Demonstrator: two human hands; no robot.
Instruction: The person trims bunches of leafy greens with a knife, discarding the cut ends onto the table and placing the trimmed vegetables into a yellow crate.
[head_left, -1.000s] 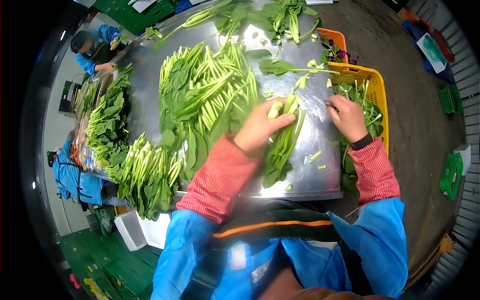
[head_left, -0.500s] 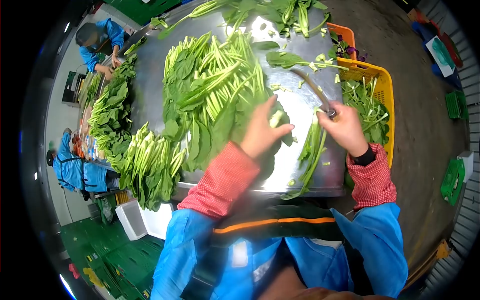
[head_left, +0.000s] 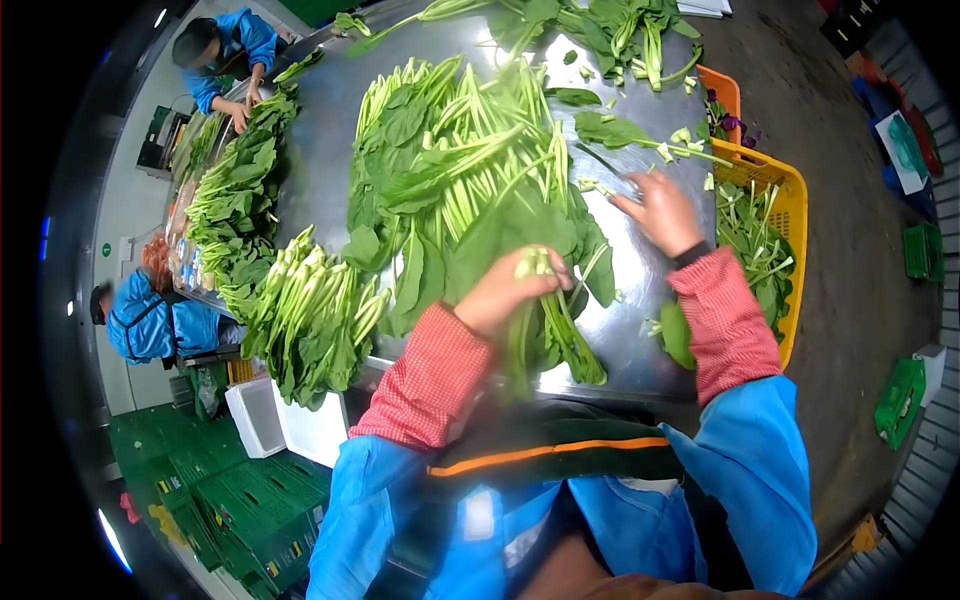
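My left hand is closed around a small bunch of leafy green stems, its pale cut ends pointing up between thumb and fingers. To the right, my right hand grips a knife; the handle is hidden in the fist, and the dark blade points up and left over the metal table. A big heap of leafy greens lies just beyond my left hand, leaves and long stems mixed. Short stem trimmings are scattered past the knife.
At the table's left edge lie rows of bunched greens. A yellow crate with leaves stands on the right, beside an orange crate. One person in blue handles greens at the far left; another is lower down.
My left hand, open and blurred before, is now closed on a bunch of greens nearer me. My right hand has moved up and slightly left with the knife, and the greens below it are gone from there.
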